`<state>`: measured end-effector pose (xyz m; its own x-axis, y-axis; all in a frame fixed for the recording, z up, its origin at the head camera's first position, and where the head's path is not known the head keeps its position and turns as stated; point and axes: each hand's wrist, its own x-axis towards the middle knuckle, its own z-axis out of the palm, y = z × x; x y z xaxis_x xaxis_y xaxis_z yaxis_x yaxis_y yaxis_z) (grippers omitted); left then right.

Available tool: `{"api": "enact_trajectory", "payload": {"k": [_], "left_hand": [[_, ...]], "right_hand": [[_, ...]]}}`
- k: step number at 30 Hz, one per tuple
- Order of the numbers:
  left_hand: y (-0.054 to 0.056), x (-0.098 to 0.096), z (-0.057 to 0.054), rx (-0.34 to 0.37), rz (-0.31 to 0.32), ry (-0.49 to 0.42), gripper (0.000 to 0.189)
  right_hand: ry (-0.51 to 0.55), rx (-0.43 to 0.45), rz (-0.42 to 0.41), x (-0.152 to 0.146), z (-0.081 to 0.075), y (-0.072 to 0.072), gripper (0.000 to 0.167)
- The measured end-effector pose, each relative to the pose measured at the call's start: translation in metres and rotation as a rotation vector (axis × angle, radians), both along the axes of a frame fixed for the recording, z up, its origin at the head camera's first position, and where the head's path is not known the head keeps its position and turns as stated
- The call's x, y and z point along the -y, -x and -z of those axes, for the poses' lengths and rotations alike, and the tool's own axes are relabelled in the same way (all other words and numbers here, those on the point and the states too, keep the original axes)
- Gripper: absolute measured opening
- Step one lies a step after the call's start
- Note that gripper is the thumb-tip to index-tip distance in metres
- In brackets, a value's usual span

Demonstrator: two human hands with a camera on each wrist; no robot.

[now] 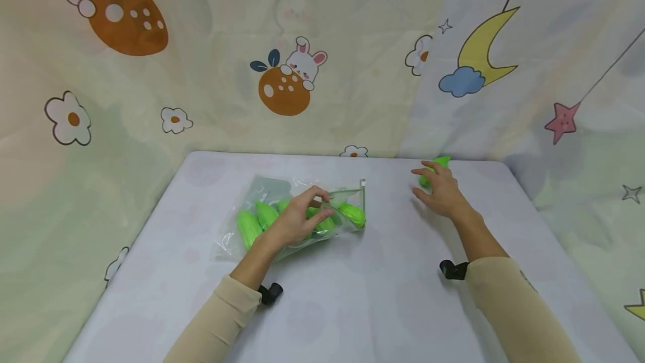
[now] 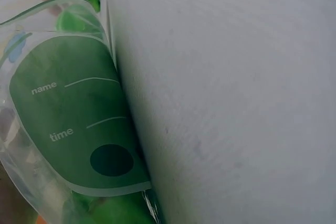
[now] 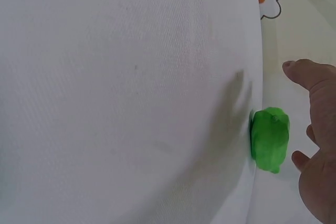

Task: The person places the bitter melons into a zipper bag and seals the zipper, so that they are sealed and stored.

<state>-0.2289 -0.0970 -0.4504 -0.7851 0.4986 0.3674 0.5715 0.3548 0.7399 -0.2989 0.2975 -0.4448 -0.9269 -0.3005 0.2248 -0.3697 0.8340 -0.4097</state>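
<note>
A clear zip bag (image 1: 227, 245) lies on the table with several bright green oblong pieces (image 1: 248, 228) inside. My left hand (image 1: 291, 222) pinches the bag's edge between thumb and fingers near its right-hand end, where one green piece (image 1: 351, 214) sits close to the opening. In the left wrist view, the bag's green label (image 2: 65, 103) reads "name" and "time". At the far right of the table, my right hand (image 1: 443, 194) hovers with spread fingers beside a loose, lumpy green piece (image 3: 270, 140). The right wrist view shows a gap between that piece and the hand.
A white cloth covers the table (image 1: 322, 318), and its far edge runs just behind the loose green piece. Behind it hangs a curtain (image 1: 216, 71) printed with rabbits, flowers and a moon. A black wrist camera (image 1: 271, 294) is strapped below the left hand.
</note>
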Motion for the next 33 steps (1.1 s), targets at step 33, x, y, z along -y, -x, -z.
{"api": "enact_trajectory", "payload": {"k": [33], "left_hand": [[0.0,0.004,0.0,-0.018,0.007,0.029,0.026]], "right_hand": [[0.051,0.07,0.18,-0.012,0.019,0.015,0.052]]}}
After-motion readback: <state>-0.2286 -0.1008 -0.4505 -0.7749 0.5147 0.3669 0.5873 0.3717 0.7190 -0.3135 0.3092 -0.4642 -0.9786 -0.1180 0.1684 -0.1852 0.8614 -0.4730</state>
